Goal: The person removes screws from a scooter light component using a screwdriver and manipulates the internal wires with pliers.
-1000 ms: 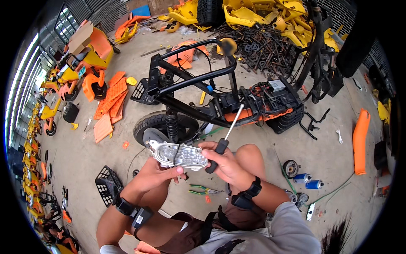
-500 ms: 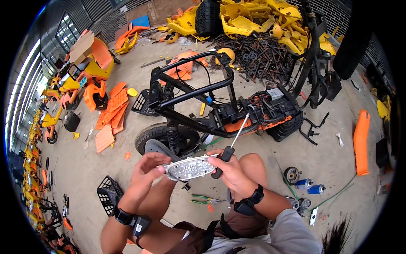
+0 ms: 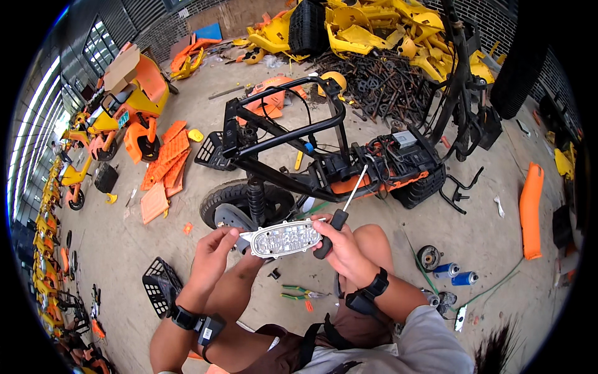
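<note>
Between my hands is an oval silver housing (image 3: 285, 239) with a ribbed, lit inner face and small lugs around its rim. My right hand (image 3: 341, 248) grips its right end and also holds a screwdriver (image 3: 339, 219), black handle in the palm, shaft pointing up and away. My left hand (image 3: 215, 252) has thumb and fingers pinched together at the pale pointed left end of the housing; the exact contact is hard to see. Below on the floor lie pliers (image 3: 303, 293) with green and yellow handles and a small black part (image 3: 274, 273).
A stripped black scooter frame (image 3: 286, 137) with a rear wheel (image 3: 215, 198) stands ahead. Blue spray cans (image 3: 446, 270) and a round metal part (image 3: 430, 257) are at right. A black basket (image 3: 161, 282) sits at left. Yellow panels (image 3: 361, 37) and dark metal parts (image 3: 386, 84) are heaped behind.
The housing has turned so its inner face shows more fully and has shifted slightly up. My left fingers have drawn closer together. The screwdriver stays in my right hand.
</note>
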### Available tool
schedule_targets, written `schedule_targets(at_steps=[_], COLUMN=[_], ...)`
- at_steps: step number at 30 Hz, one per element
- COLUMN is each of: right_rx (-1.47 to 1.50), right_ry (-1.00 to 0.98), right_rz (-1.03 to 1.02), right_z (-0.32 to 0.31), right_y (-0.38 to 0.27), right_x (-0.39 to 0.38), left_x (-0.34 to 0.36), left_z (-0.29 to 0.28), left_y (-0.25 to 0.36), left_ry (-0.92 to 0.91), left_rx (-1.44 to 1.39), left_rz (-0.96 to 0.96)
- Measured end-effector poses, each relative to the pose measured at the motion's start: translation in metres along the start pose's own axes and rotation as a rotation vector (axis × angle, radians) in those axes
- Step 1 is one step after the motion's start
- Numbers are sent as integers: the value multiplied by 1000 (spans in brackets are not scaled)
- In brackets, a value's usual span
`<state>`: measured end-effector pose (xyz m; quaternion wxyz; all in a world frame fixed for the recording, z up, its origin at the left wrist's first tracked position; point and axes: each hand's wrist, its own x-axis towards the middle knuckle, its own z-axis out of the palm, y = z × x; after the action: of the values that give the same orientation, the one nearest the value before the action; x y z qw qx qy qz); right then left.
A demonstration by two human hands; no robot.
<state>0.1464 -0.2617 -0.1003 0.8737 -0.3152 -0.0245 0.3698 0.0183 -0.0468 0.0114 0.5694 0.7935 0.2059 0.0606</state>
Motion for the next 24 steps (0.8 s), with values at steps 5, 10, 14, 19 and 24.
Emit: schedule_targets(at_steps=[5, 10, 14, 19, 24], right_rx=[-5, -45, -84, -149, -206], right_ry=[-18, 5, -20, -26, -56], right_rz=[-2, 0, -39, -89, -138], right_z=[1, 10, 4, 6, 3], right_y=[1, -3, 1, 5, 8], right_x=[-1, -4, -2, -4, -5], left_x=[0, -3, 0, 1, 2], left_z=[4, 11, 16, 15, 15], left_y=[2, 2, -1, -4, -6], left_ry=[-77, -262, -285, -224, -206], left_rx=[-89, -166, -234, -224, -235], left_rz=[49, 5, -21, -48, -77])
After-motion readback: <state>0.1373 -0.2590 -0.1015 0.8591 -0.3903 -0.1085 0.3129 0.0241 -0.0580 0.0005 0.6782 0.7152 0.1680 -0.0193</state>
